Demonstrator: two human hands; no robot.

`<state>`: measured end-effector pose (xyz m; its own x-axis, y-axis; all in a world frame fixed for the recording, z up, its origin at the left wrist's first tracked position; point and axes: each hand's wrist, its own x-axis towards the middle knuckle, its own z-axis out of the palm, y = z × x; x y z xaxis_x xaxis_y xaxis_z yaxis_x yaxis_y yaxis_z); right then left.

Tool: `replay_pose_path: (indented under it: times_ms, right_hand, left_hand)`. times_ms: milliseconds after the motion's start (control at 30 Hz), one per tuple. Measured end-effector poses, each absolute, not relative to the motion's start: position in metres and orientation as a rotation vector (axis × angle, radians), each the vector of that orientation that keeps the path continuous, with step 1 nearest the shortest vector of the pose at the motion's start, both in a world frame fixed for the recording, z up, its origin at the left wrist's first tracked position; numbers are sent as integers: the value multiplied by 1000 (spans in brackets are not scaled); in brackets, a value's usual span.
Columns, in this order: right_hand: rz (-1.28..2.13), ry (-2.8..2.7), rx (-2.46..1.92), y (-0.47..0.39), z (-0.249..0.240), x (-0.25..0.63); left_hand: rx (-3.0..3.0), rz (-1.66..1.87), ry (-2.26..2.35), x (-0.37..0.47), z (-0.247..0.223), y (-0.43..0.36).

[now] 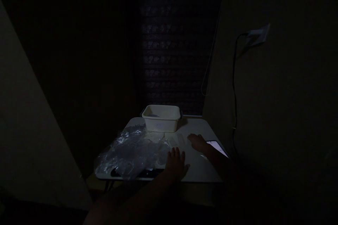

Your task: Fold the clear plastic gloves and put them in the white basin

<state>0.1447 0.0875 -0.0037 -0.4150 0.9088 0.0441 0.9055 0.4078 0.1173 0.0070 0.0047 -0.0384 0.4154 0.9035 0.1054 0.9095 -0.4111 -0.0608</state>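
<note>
In dim light, a small white table [198,172] stands before me. My left hand [176,164] is spread near the table's front edge, fingers apart and holding nothing, beside crumpled clear plastic sheeting [129,151] that covers the table's left part. Farther right, my right hand [197,142] reaches over the table with its fingers pointing left; it is too dark to make out whether it touches anything. A lit phone [217,147] lies beside the right forearm, partly hidden by it. At the back of the table sits a cream plastic basin [161,124]; what is inside is hard to make out.
Behind the table hangs a dark blind [171,59] with a thin looped cord [202,84]. A black cable [233,77] drops from a wall outlet [260,35] on the right. A pale wall edge slopes down on the left.
</note>
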Motion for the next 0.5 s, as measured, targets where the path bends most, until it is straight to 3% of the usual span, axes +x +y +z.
replay_pose_path:
  times_ms: [300,500]
  right_hand:
    - [290,2363,1979,70,9,190]
    - [270,2405,1907,64,1,204]
  left_hand:
    - [-2509,-168,-1560,-1,-24,16]
    - [-2776,-192,-1083,26,-14,-7]
